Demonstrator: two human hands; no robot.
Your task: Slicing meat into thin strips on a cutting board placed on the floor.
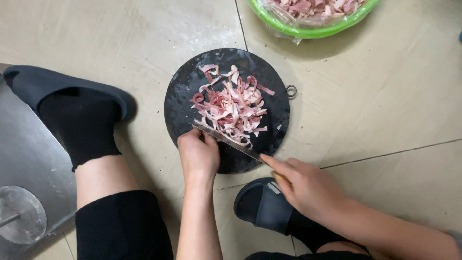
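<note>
Right hand (308, 185) grips the handle of a knife (226, 139), fingers wrapped around it, blade lying against the near edge of the pile of meat strips (233, 103) on a round black cutting board (180, 96) on the tiled floor (385, 96). Left hand (198, 154) is curled loosely, knuckles against the blade's back edge, holding nothing. Green bowl (313, 32) of more meat sits beyond the board.

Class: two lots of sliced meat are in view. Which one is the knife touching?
The pile on the dark round board, where the knife rests against its near edge. The other lot sits in the green bowl.
</note>
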